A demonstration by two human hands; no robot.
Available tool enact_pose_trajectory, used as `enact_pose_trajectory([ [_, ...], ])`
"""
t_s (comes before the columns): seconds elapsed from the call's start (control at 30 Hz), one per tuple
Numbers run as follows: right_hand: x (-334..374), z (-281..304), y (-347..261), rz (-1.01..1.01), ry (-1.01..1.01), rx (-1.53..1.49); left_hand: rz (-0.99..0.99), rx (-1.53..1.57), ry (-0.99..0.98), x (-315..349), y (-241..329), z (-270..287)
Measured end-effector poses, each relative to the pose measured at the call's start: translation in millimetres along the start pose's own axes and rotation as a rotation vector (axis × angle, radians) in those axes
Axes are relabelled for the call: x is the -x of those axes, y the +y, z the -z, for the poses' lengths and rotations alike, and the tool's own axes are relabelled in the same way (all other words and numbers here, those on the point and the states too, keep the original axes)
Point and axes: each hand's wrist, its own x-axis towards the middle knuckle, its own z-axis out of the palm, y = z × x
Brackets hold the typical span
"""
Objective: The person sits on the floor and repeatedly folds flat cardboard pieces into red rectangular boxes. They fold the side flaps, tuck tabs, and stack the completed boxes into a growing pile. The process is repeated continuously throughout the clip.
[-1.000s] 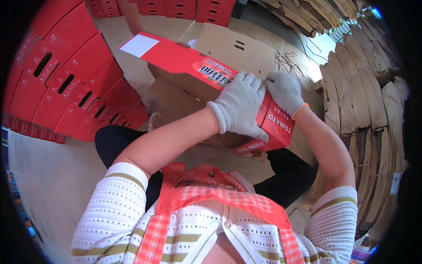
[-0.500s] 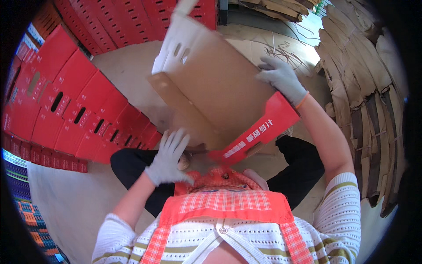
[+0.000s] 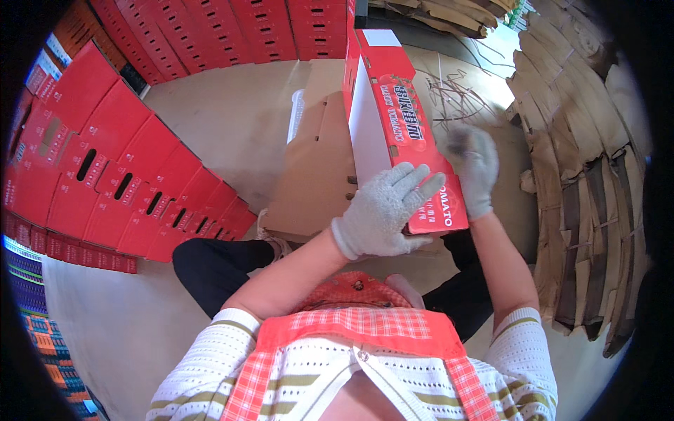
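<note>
In front of me stands a partly folded cardboard box (image 3: 368,119), printed red outside with a white inner side showing. Its long red side panel (image 3: 411,140) runs away from me. My left hand (image 3: 386,210), in a pale grey knit glove, lies across the near end of this panel with the fingers stretched out. Just right of the panel is my right hand (image 3: 477,172), also gloved; its fingers are smeared by motion. A plain brown cardboard sheet (image 3: 312,168) with slots along one edge lies against the box's left side.
Red slotted cartons (image 3: 119,168) form a long row at the left, and more red cartons (image 3: 246,31) are stacked at the back. Bundled brown cardboard (image 3: 576,140) is piled at the right. Loose strapping (image 3: 453,95) lies on the floor beyond my right hand. My bent legs (image 3: 217,270) flank the work.
The cardboard has been turned, so its printed red side now faces up. My left hand has moved right onto it. My right hand has come off its edge, slightly lower and to the right.
</note>
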Motion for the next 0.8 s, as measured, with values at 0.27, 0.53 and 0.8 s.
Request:
enact_pose_trajectory([
  [0.27,-4,-45,-127,0.274,-0.771,0.812,0.222,0.183,0.457,1,4,-43],
  [0.53,-17,-108,-99,0.427,-0.940,0.911,0.444,0.275,-0.074,15,2,-62],
  [0.8,-72,-155,-83,0.107,-0.197,0.546,0.549,0.682,0.306,31,4,-34],
])
